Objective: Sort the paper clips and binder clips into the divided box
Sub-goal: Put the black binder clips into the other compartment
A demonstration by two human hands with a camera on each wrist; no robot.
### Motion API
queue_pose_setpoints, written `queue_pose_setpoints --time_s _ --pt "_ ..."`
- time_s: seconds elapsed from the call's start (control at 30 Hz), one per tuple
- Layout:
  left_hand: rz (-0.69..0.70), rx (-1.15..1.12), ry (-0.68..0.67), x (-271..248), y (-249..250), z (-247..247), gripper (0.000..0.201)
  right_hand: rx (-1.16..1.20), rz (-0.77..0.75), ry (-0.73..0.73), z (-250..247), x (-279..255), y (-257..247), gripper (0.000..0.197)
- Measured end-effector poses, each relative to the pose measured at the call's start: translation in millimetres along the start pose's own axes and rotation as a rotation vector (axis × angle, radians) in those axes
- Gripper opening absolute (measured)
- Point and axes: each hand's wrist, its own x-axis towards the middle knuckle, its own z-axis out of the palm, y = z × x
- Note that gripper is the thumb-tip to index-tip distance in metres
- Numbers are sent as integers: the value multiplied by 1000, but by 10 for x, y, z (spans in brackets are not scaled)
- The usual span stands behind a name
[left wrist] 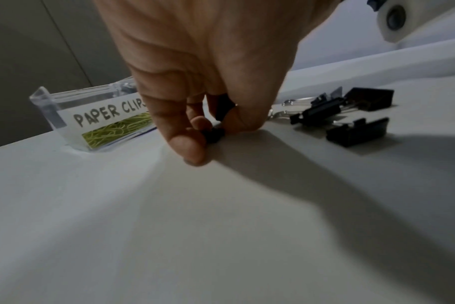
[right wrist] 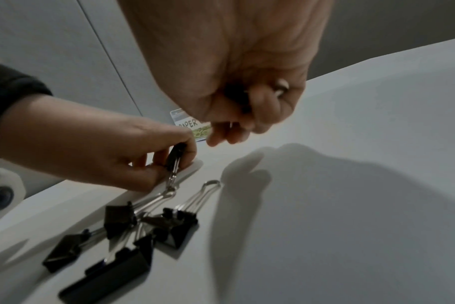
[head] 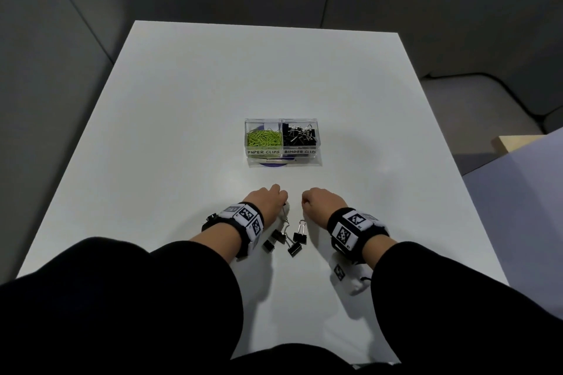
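Note:
The clear divided box [head: 281,158] stands mid-table, with green paper clips [head: 263,138] in its left cell and black binder clips [head: 300,137] in its right. Several loose black binder clips [head: 286,242] lie near the front, between my wrists. My left hand [head: 268,199] is down at the table and pinches one black binder clip [right wrist: 176,153] between thumb and fingers, its wire handle pointing down. My right hand [head: 320,202] hovers just right of it, fingers curled round a dark binder clip [right wrist: 237,98] that is mostly hidden in the palm.
The white table [head: 182,131] has its front edge close behind the loose clips. A purple disc [head: 274,164] shows under the box. Grey padded walls surround the table, and a pale board [head: 518,143] sits at the far right.

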Motion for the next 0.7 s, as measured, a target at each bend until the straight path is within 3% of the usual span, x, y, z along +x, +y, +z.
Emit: queue_pose_setpoints --time_s 0.13,0.27,0.47,0.63,0.7 --pt "-19 -28 46 -1 32 -4 29 -123 -160 -24 -34 -218 23 20" --pt "-54 -106 76 -26 9 -24 25 -197 -341 -84 103 -371 114 33" --pt "-176 -312 116 -130 -63 -70 24 -293 -379 -88 192 -375 138 28" --pt "-220 -204 38 -210 -185 -40 58 -235 -322 -83 207 -316 126 20" --pt "-231 -232 19 -237 -222 -25 60 -217 -280 -91 221 -294 134 20"
